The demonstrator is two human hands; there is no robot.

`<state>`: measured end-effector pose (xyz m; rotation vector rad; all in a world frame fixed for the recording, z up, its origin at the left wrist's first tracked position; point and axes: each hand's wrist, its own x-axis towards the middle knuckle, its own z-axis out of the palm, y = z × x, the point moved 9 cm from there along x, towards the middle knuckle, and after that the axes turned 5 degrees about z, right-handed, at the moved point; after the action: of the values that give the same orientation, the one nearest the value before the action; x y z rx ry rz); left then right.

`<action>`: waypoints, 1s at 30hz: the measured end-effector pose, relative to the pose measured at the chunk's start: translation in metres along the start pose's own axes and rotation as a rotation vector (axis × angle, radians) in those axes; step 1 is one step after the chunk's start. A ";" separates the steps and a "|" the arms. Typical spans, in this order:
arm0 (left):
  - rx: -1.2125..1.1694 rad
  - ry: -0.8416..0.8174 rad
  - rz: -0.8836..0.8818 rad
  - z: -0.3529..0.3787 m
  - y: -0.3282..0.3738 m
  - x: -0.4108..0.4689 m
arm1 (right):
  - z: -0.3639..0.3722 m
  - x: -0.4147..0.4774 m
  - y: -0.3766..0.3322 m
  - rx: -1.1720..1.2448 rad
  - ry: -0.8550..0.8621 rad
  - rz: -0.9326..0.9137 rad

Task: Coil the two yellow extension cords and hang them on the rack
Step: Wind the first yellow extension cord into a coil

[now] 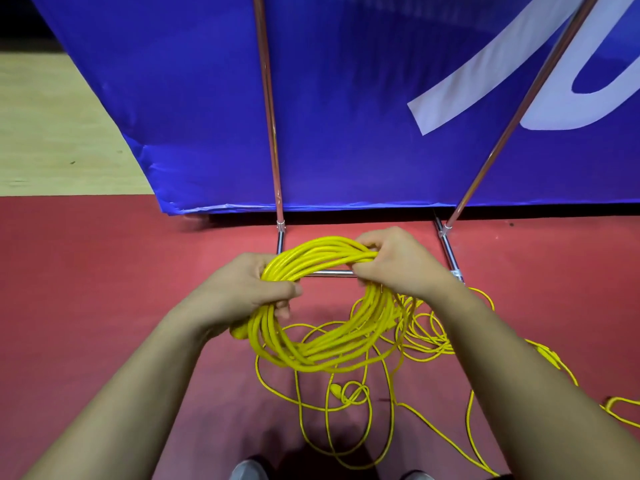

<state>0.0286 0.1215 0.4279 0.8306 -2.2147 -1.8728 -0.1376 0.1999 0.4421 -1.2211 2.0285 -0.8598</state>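
**Yellow cords: one coiled, in hand**

Nearest: shoe tips [247, 471]. Then loose yellow cord [346, 393], tangled on red floor [104, 306], possibly the second cord. Above it, coiled cord [322, 355]: left hand [242, 289] fingers curled round it, right hand [398, 261] pinching its top. Beyond, chrome rack [278, 188] and blue banner [346, 116].

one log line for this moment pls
stage: coiling | left hand: grips coil | right hand: grips coil top | loose cord: tangled on red floor | rack: beyond coil, visible bars bare
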 end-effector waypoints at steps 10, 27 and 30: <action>0.110 0.037 0.017 -0.009 0.003 -0.003 | -0.017 -0.003 0.012 0.229 0.052 0.106; -0.544 -0.148 0.021 0.036 0.013 -0.004 | -0.009 0.005 0.032 0.360 0.025 0.074; -0.717 -0.233 -0.015 0.047 0.017 -0.010 | -0.008 0.009 0.036 0.410 0.047 0.077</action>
<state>0.0109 0.1685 0.4361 0.5075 -1.4156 -2.6064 -0.1657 0.2066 0.4176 -0.8958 1.8022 -1.2022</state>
